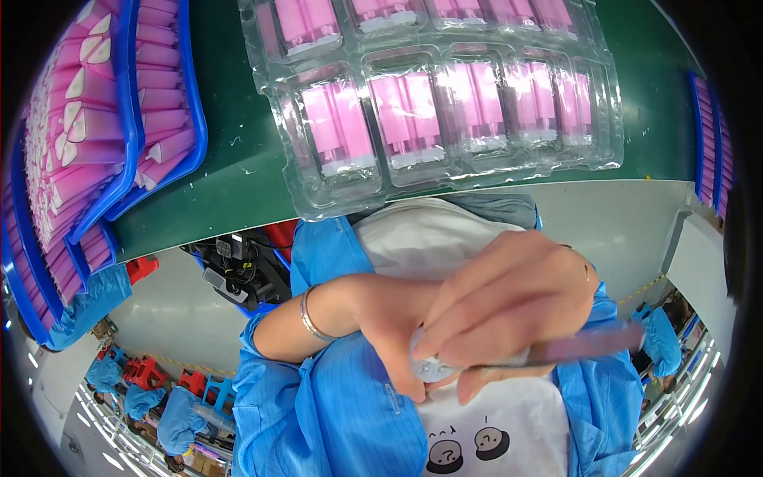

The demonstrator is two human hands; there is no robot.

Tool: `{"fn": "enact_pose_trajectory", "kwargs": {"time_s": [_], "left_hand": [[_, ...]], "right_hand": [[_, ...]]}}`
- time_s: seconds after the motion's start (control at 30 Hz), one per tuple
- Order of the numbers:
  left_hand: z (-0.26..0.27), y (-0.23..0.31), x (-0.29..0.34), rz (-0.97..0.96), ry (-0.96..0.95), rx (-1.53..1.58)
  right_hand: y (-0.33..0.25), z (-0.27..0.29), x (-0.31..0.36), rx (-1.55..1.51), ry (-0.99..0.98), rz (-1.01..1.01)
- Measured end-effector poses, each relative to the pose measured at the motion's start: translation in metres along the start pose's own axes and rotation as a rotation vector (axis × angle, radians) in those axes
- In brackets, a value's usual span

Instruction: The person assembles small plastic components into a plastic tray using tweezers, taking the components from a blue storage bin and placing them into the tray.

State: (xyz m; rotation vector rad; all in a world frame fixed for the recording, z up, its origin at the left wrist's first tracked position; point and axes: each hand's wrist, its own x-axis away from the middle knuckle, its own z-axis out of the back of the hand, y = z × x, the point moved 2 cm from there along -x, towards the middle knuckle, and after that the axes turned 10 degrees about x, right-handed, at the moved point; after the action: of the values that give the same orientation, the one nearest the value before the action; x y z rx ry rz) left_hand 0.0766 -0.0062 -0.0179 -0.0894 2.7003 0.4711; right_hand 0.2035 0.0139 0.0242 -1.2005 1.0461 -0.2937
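My left hand (389, 318), with a silver bracelet at its wrist, is closed around a translucent round end piece (429, 368); most of its fingers are hidden behind my other hand. My right hand (509, 294) overlaps it, fingers bent and pressed against the same piece. From under my right hand a pinkish tube (592, 343), smeared by motion, sticks out to the right. The join between tube and end piece is hidden. Beyond my hands a clear plastic blister tray (296, 179) lies on the green table (230, 187), with pink parts (338, 119) in its pockets.
Blue bins (131, 103) full of pink tubes (87, 163) stand on the left; more blue bins (701, 143) are at the far right. A crate of black cables and adapters (242, 266) sits below the table edge. People in blue work clothes (179, 417) are in the background.
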Motion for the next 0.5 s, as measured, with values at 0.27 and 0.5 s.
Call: {"fn": "enact_pose_trajectory", "kwargs": {"time_s": [0.27,0.5], "left_hand": [[-0.003,0.002,0.014,-0.024,0.24,-0.164],[-0.01,0.01,0.014,-0.039,0.389,-0.219]], "right_hand": [[-0.005,0.004,-0.002,-0.048,0.069,-0.087],[-0.009,-0.009,0.013,-0.158,0.235,-0.191]]}}
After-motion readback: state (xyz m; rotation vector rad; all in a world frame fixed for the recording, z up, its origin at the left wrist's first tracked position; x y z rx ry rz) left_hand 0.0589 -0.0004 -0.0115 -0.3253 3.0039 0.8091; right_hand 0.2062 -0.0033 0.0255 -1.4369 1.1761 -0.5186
